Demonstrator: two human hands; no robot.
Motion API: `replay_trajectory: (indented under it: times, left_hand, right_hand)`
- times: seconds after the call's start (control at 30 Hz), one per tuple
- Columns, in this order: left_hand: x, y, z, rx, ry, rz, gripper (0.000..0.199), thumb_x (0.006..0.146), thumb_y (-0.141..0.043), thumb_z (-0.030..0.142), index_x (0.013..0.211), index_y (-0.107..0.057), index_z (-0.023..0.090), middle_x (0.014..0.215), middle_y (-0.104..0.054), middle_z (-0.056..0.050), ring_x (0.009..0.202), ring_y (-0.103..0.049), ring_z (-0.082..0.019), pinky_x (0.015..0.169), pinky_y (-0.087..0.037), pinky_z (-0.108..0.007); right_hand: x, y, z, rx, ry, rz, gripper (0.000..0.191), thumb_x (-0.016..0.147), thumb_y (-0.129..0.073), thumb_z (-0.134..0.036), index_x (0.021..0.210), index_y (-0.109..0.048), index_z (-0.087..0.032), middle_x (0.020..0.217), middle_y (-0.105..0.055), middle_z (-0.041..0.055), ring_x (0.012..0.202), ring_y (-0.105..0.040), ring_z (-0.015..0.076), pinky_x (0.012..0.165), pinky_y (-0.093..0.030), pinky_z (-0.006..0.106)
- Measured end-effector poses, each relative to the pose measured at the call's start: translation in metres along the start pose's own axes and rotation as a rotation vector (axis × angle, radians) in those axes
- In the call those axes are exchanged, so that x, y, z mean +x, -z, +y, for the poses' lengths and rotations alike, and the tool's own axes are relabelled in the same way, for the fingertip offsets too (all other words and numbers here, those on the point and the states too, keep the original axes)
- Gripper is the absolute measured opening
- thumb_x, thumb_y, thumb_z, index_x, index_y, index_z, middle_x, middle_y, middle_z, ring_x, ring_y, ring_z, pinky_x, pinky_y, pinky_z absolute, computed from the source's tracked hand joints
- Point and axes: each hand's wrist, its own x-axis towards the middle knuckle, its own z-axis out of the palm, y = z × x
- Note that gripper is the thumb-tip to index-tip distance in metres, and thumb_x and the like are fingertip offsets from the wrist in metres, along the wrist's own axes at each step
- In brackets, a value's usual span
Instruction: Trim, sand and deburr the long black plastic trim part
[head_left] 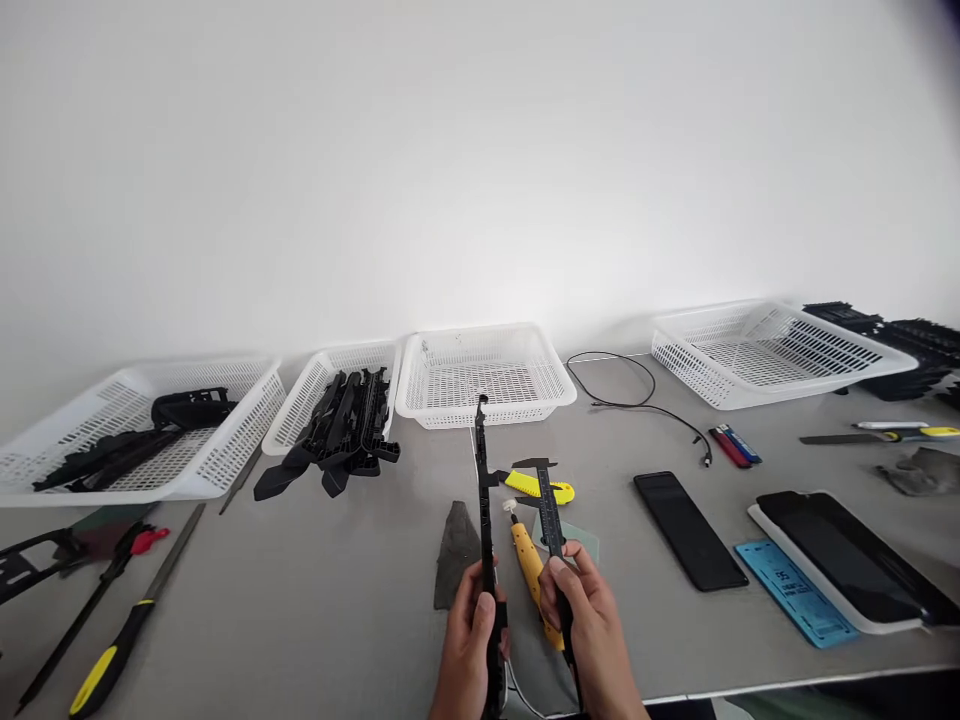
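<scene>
My left hand (471,640) is closed round the lower part of a long, narrow black plastic part (486,510), held upright on edge. In my right hand (589,630) is a black caliper (550,505), its jaws pointing away from me and its lower end hidden by my fingers. The two held things are side by side, slightly apart. Beneath and between them lie a yellow rotary tool (527,560) with a white tip, a yellow utility knife (559,492) and a dark grey cloth (456,560). A pale translucent sheet (583,541) shows behind the caliper.
White baskets line the wall: one with black parts (247,470), a narrow one piled with black parts (274,440), and others (487,412) (780,385). Files (120,650) lie left. To the right are a phone (690,530), lighters (735,446), a cable (652,400) and a blue card (795,595).
</scene>
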Motion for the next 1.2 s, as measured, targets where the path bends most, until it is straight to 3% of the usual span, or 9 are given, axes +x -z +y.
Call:
replay_trajectory:
  times: [0.3,0.6,0.8,0.9,0.97,1.1,1.2]
  left_hand:
    - [0.000,0.004,0.007,0.018,0.044,-0.063,0.055,0.088,-0.083,0.052,0.134,-0.073,0.024,0.100,-0.074,-0.009,0.088,-0.068,-0.027,0.075,-0.056,-0.032]
    - [-0.002,-0.003,0.007,0.211,-0.039,-0.041,0.068,0.092,-0.066,0.074,0.137,-0.069,0.024,0.103,-0.073,-0.009,0.081,-0.066,-0.023,0.068,-0.054,-0.032]
    - [-0.002,-0.005,0.006,0.209,-0.080,-0.034,0.061,0.085,-0.081,0.065,0.129,-0.067,0.025,0.095,-0.072,-0.006,0.072,-0.060,-0.018,0.063,-0.051,-0.028]
    - [-0.002,-0.006,0.006,0.213,-0.075,-0.022,0.059,0.085,-0.083,0.062,0.126,-0.064,0.025,0.088,-0.067,-0.002,0.065,-0.051,-0.013,0.058,-0.048,-0.025]
    - [-0.002,-0.006,0.006,0.197,-0.049,-0.015,0.060,0.085,-0.082,0.064,0.126,-0.065,0.025,0.085,-0.062,0.000,0.063,-0.049,-0.012,0.058,-0.050,-0.025]
    - [-0.001,-0.005,0.004,0.131,-0.034,-0.011,0.060,0.086,-0.079,0.068,0.125,-0.068,0.024,0.086,-0.059,0.001,0.060,-0.049,-0.011,0.058,-0.053,-0.027]
    - [0.002,-0.004,0.002,0.122,-0.031,-0.001,0.059,0.086,-0.079,0.067,0.126,-0.068,0.025,0.089,-0.063,-0.001,0.061,-0.051,-0.011,0.058,-0.054,-0.027]
  right_hand:
    - [0.003,-0.004,0.007,-0.022,0.056,-0.021,0.052,0.091,-0.074,-0.071,0.085,-0.050,-0.026,0.063,-0.047,-0.0071,0.056,-0.036,0.0122,0.053,-0.035,0.025]
    - [0.002,-0.003,0.015,-0.030,0.070,-0.039,0.051,0.094,-0.072,-0.069,0.083,-0.050,-0.025,0.066,-0.049,-0.0063,0.057,-0.039,0.0123,0.053,-0.039,0.025]
    - [0.010,-0.003,0.006,-0.097,0.149,-0.011,0.048,0.097,-0.067,-0.069,0.085,-0.049,-0.026,0.064,-0.048,-0.0066,0.055,-0.040,0.0129,0.053,-0.039,0.025]
    - [0.027,0.013,-0.003,-0.336,0.251,0.039,0.046,0.100,-0.056,-0.070,0.087,-0.050,-0.026,0.065,-0.051,-0.0052,0.056,-0.046,0.0150,0.056,-0.043,0.027]
    - [0.043,0.033,-0.011,-0.646,0.339,0.095,0.048,0.102,-0.045,-0.070,0.090,-0.054,-0.025,0.068,-0.056,-0.0021,0.061,-0.054,0.0185,0.060,-0.046,0.029]
    - [0.074,0.080,-0.026,-0.883,0.339,0.207,0.043,0.093,-0.052,-0.065,0.088,-0.064,-0.023,0.075,-0.068,0.0058,0.070,-0.063,0.0255,0.064,-0.044,0.034]
    - [0.085,0.103,-0.032,-1.050,0.322,0.261,0.035,0.090,-0.057,-0.055,0.091,-0.070,-0.024,0.074,-0.072,0.0070,0.070,-0.066,0.0279,0.063,-0.039,0.034]
